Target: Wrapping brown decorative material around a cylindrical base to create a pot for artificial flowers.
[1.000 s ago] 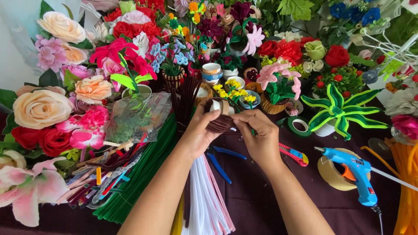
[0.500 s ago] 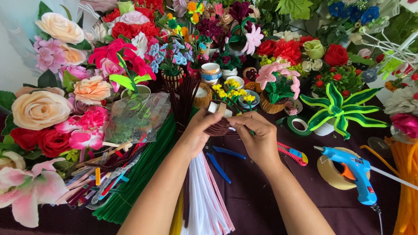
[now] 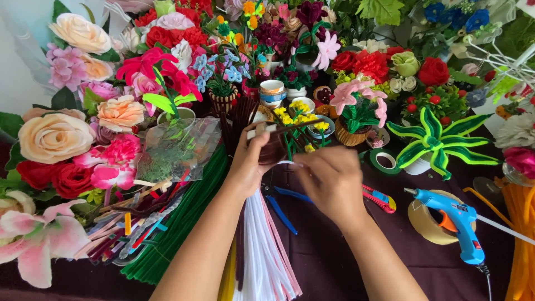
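Note:
My left hand (image 3: 248,161) is closed around a small dark brown wound bundle (image 3: 273,148) with a white stick end showing at its top. A thin brown pipe cleaner strand (image 3: 298,125) runs from it up to the right. My right hand (image 3: 329,181) sits just right of the bundle, fingers curled, pinching a thin white strand (image 3: 290,163) beside it. Below both hands lie bundles of white and pink pipe cleaners (image 3: 266,251) and green pipe cleaners (image 3: 184,223) on the dark tablecloth.
Artificial flowers crowd the left and back, such as a cream rose (image 3: 54,136). A blue glue gun (image 3: 454,223) lies over a tape roll (image 3: 426,223) at right, near green tape (image 3: 384,161), a red cutter (image 3: 380,199), blue-handled pliers (image 3: 281,209) and a green striped plant (image 3: 437,142).
Both hands have shifted slightly; the right hand moved lower and left, under the bundle, while the left keeps holding the brown bundle.

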